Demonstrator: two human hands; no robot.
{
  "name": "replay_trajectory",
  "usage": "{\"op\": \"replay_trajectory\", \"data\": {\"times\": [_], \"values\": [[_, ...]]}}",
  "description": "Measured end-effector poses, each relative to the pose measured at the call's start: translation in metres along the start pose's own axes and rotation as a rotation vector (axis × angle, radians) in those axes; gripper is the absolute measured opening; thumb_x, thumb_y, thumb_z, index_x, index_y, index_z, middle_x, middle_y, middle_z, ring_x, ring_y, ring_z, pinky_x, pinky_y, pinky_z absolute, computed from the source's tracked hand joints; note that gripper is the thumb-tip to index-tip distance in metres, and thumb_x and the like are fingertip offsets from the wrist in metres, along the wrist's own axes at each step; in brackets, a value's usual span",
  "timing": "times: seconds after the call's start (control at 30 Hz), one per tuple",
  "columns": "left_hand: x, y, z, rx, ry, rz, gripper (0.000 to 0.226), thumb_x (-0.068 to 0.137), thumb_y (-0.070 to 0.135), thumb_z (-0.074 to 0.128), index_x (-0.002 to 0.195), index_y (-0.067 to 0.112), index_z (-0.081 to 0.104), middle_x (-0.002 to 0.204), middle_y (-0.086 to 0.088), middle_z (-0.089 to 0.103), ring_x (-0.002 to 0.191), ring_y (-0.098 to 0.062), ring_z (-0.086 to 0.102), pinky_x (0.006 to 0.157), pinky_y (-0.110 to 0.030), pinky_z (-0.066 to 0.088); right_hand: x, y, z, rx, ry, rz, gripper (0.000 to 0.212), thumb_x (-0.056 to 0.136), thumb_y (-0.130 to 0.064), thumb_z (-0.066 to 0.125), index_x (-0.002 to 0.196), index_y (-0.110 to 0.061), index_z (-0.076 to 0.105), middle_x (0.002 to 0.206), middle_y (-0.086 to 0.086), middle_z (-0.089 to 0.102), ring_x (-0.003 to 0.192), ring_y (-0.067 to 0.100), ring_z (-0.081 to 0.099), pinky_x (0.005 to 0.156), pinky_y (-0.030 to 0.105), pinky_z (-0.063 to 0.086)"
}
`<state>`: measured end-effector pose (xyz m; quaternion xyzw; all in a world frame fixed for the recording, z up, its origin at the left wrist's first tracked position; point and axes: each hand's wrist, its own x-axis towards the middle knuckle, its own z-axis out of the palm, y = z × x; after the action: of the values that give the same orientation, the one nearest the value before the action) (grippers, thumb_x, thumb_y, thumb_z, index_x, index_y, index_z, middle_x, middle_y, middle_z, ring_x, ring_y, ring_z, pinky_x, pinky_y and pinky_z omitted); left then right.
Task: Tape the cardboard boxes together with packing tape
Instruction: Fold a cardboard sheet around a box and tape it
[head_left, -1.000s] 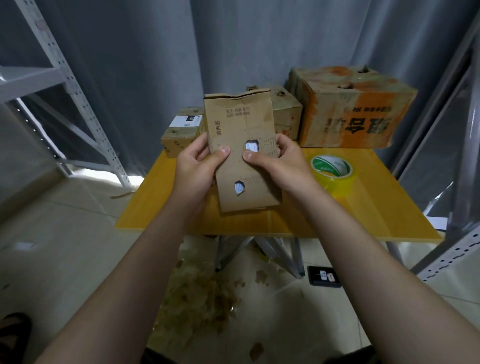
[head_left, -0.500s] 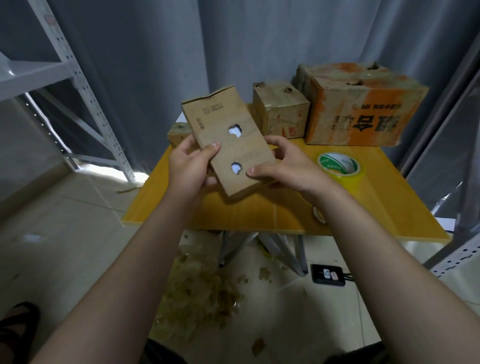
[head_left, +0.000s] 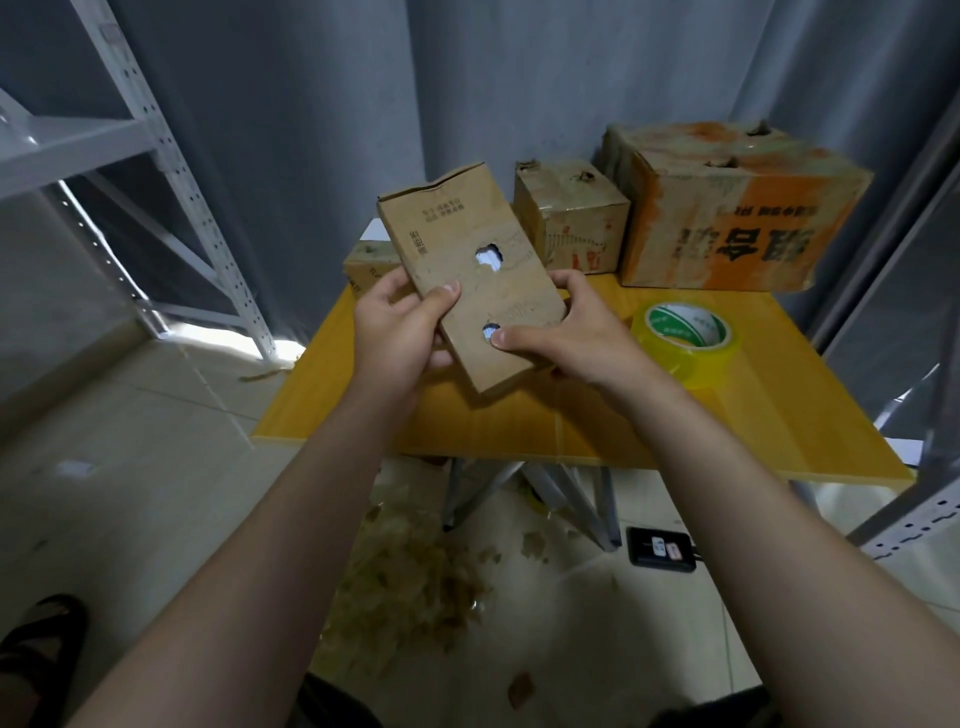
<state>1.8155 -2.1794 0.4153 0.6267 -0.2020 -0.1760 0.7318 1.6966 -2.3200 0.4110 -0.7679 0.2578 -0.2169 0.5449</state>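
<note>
Both my hands hold a flat brown cardboard box (head_left: 457, 244) with two torn holes above the yellow table (head_left: 753, 415). It tilts with its top toward the left. My left hand (head_left: 400, 327) grips its left edge, thumb on the front face. My right hand (head_left: 576, 332) grips the right and lower edge, thumb beside the lower hole. A roll of yellow packing tape (head_left: 685, 338) lies flat on the table to the right of my right hand. A large orange-printed box (head_left: 727, 208), a medium brown box (head_left: 571, 213) and a small box (head_left: 371, 262) stand at the back of the table.
White metal shelving (head_left: 171, 156) rises at the left, and another rack upright (head_left: 914, 499) stands at the right. Grey curtains hang behind the table. Torn cardboard scraps (head_left: 415, 566) litter the tiled floor beneath the table, next to a black device (head_left: 660, 548).
The flat box has turned from nearly upright to leaning left, and my right thumb has slid down from the upper hole to the lower one. The view has shifted slightly.
</note>
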Motion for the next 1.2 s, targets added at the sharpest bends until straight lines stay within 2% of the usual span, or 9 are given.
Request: {"op": "replay_trajectory", "data": {"times": [0.43,0.6,0.67,0.77,0.83,0.9,1.0,1.1,1.2], "values": [[-0.004,0.001,0.003,0.068,0.000,0.058,0.040,0.098,0.014,0.070,0.135,0.013,0.056,0.108,-0.003,0.078,0.085,-0.019,0.079,0.052,-0.030,0.062,0.001,0.003,-0.001,-0.046,0.011,0.018,0.085,0.070,-0.034,0.095,0.138,-0.025,0.045,0.105,-0.021,0.058,0.092,-0.001,0.060,0.050,0.006,0.045],[-0.002,0.001,0.002,0.043,0.023,0.031,0.039,0.098,0.016,0.071,0.134,0.014,0.057,0.108,-0.003,0.079,0.086,-0.019,0.079,0.053,-0.030,0.061,0.001,0.001,-0.005,-0.060,-0.005,0.045,0.083,0.070,-0.037,0.095,0.137,-0.028,0.046,0.107,-0.019,0.058,0.093,0.003,0.062,0.052,0.011,0.049],[-0.001,0.002,0.001,0.012,0.037,-0.018,0.035,0.098,0.016,0.072,0.130,0.014,0.058,0.108,-0.006,0.078,0.086,-0.021,0.079,0.053,-0.031,0.061,0.001,-0.001,-0.008,-0.080,-0.009,0.090,0.078,0.074,-0.040,0.092,0.137,-0.029,0.047,0.111,-0.014,0.061,0.096,0.009,0.065,0.062,0.021,0.056],[0.004,0.004,-0.004,-0.114,0.010,-0.165,0.030,0.098,0.017,0.070,0.126,0.014,0.057,0.113,-0.011,0.076,0.092,-0.027,0.079,0.068,-0.042,0.066,0.001,-0.001,-0.013,0.077,0.008,0.203,0.057,0.085,-0.026,0.085,0.133,-0.025,0.055,0.113,0.003,0.071,0.098,0.028,0.073,0.074,0.044,0.065],[0.010,0.004,-0.009,-0.121,0.090,-0.190,0.039,0.097,0.023,0.071,0.131,0.014,0.056,0.124,-0.009,0.070,0.106,-0.027,0.073,0.089,-0.047,0.063,0.001,0.000,-0.018,0.232,0.025,0.246,0.036,0.092,-0.018,0.077,0.125,-0.024,0.062,0.104,0.008,0.075,0.096,0.034,0.074,0.071,0.045,0.065],[0.014,0.003,-0.016,0.091,0.302,-0.095,0.059,0.091,0.027,0.075,0.141,0.015,0.046,0.142,-0.007,0.052,0.125,-0.026,0.058,0.108,-0.040,0.049,0.003,0.002,-0.024,0.253,0.014,0.263,0.024,0.097,-0.019,0.069,0.120,-0.025,0.068,0.100,0.007,0.075,0.096,0.032,0.070,0.062,0.038,0.056],[0.008,0.004,-0.023,0.439,0.443,0.246,0.068,0.086,0.022,0.075,0.144,0.020,0.040,0.149,-0.003,0.038,0.136,-0.019,0.039,0.105,-0.026,0.035,0.002,0.004,-0.029,0.129,-0.076,0.290,0.024,0.097,-0.022,0.067,0.118,-0.032,0.073,0.107,0.003,0.075,0.101,0.027,0.068,0.069,0.036,0.048],[0.002,0.000,-0.019,0.598,0.121,0.447,0.038,0.088,0.019,0.071,0.124,0.025,0.062,0.126,0.012,0.060,0.121,-0.006,0.051,0.106,-0.031,0.044,0.000,0.005,-0.022,0.065,-0.085,0.286,0.032,0.094,-0.023,0.075,0.123,-0.034,0.071,0.112,0.003,0.074,0.101,0.022,0.069,0.070,0.033,0.053],[-0.005,-0.003,-0.008,0.793,-0.331,0.338,0.030,0.088,0.040,0.076,0.115,0.040,0.066,0.117,0.025,0.062,0.113,0.002,0.056,0.097,-0.034,0.050,0.002,0.005,-0.016,-0.183,-0.028,0.188,0.045,0.089,-0.028,0.081,0.131,-0.033,0.065,0.113,0.000,0.067,0.098,0.016,0.065,0.072,0.028,0.051]]}}
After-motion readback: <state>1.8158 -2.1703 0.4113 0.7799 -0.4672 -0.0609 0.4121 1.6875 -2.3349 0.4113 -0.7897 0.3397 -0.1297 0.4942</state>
